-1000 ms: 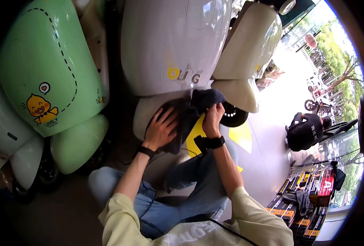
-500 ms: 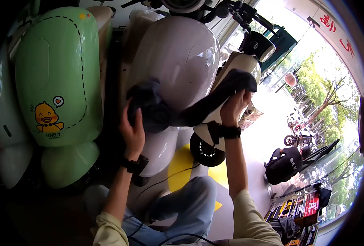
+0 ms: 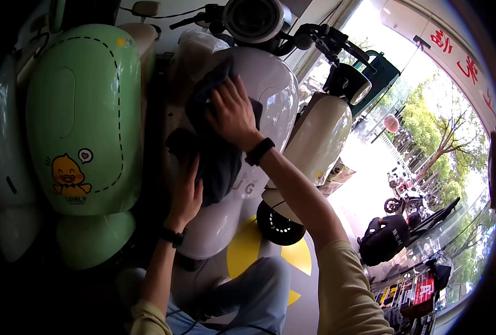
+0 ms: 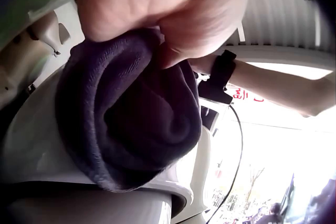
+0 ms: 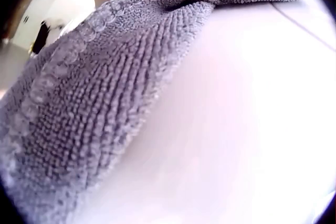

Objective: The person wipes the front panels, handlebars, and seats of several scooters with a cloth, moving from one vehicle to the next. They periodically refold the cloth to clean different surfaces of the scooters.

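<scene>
A dark towel lies spread and bunched against the pale front panel of the middle scooter. My right hand presses its upper part onto the panel, fingers extended over the fabric. Lower and to the left, my left hand holds the bunched lower end. From close up in the left wrist view, the towel hangs in thick folds from the hand, which hides its own fingertips. Ribbed terry weave and a stitched edge of the towel show in the right wrist view, flat on the glossy panel.
A green scooter with a duck sticker stands at left, a cream one at right. The middle scooter's handlebar and round headlight rise above. A person in black crouches by the doorway. Boxes are stacked at lower right.
Both hands have moved up from the scooter's lower fender to its front panel with the towel. The right hand swung out right, stretching the towel, then came back left onto the panel.
</scene>
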A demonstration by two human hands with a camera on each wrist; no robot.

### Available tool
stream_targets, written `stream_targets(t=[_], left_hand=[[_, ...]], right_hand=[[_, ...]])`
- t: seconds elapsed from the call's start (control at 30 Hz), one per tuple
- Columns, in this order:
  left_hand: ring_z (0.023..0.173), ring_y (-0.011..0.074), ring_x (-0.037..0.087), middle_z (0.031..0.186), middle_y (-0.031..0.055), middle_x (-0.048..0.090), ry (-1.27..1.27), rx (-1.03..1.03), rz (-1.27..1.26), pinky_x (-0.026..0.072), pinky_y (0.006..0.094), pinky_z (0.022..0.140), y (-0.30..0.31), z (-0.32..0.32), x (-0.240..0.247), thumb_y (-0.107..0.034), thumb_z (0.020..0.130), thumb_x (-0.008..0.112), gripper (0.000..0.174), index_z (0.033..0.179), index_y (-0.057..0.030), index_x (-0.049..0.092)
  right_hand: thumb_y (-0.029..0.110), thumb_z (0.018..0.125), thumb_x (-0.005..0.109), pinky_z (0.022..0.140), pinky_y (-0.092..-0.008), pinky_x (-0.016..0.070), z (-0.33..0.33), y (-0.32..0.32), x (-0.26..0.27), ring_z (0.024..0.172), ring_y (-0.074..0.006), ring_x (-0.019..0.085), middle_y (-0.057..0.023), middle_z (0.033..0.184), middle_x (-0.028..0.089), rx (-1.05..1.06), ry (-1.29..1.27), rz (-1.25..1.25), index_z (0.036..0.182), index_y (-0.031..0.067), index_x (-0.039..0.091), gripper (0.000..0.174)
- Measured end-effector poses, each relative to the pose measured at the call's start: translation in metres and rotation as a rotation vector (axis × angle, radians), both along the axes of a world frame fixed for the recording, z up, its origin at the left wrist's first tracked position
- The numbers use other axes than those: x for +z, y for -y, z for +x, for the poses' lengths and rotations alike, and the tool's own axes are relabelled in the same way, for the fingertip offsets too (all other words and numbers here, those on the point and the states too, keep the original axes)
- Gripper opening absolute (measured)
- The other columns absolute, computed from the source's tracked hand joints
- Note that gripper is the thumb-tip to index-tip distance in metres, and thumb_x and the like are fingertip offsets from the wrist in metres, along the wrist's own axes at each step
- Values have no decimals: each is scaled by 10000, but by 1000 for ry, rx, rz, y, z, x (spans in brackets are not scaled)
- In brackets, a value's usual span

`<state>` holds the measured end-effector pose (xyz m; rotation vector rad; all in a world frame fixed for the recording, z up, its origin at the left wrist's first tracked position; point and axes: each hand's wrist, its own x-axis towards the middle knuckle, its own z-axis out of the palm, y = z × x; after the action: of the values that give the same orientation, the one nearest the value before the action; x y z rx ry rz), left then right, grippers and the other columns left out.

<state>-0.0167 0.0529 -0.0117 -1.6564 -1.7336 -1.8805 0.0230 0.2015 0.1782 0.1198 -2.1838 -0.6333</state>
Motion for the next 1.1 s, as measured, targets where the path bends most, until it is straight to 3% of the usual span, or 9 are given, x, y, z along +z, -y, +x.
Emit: stream_targets(t=[0.13,0.33,0.47,0.57,0.6,0.73,0.9,1.0,1.1], left_hand=[[1441,487,276,1572,318,224,-92,30,-105,300,502,1186,7,3,-4,29,920,510,695,1561,-85,267],[1444,485,270,1586,291,215,-10,-71,-93,304,514,1186,10,10,-2,34,908,518,722,1567,-90,249],[1455,488,241,1595,277,207,-46,-39,-93,288,518,1192,11,14,0,4,904,542,745,1574,-90,231],[1459,491,227,1598,272,208,-49,-41,-105,280,519,1195,10,16,-2,-19,898,562,760,1576,-91,226],[1459,492,225,1598,270,210,-54,-43,-113,280,519,1195,10,15,-3,-26,896,568,764,1576,-94,228],[1460,491,226,1593,273,223,-103,-3,-153,288,525,1191,15,18,2,-49,898,584,768,1578,-114,231],[1455,490,243,1585,277,242,-74,-33,-187,304,535,1182,15,19,-8,-79,916,586,745,1575,-131,243],[1455,489,244,1584,273,247,-49,-47,-181,304,534,1184,15,19,-6,-92,920,589,709,1560,-122,286],[1455,474,258,1567,245,303,-152,-40,-163,309,532,1183,15,21,1,-104,913,604,636,1511,-106,386]], right_hand=[[214,836,682,1180,-532,276,12,-4,-13,1362,-279,475,-131,1166,632,20,201,160,1104,15,610,342],[143,892,613,1163,-542,281,-1,-66,51,1311,-313,519,-160,1252,633,-116,-280,-88,1175,-4,606,319],[141,903,595,1154,-555,277,-2,-78,50,1296,-324,524,-175,1271,626,-215,-447,-199,1212,-5,605,341],[161,873,615,1181,-559,243,14,-43,20,1319,-359,498,-202,1309,594,-157,-216,-39,1224,0,601,387],[169,798,690,1191,-560,247,20,-36,6,1338,-372,481,-193,1311,585,-92,-75,52,1215,6,597,457],[136,755,686,1187,-523,297,21,-33,15,1348,-322,488,-158,1310,600,87,225,169,1192,16,612,459],[178,910,572,1186,-528,272,-4,-70,65,1310,-303,525,-160,1306,622,-31,-181,-31,1211,11,603,346],[154,890,588,1174,-537,284,-8,-83,74,1312,-325,519,-182,1309,614,-121,-252,-171,1215,-5,598,361],[126,867,605,1174,-545,277,0,-57,41,1355,-352,473,-201,1349,581,-81,-301,-55,1237,-19,588,398]])
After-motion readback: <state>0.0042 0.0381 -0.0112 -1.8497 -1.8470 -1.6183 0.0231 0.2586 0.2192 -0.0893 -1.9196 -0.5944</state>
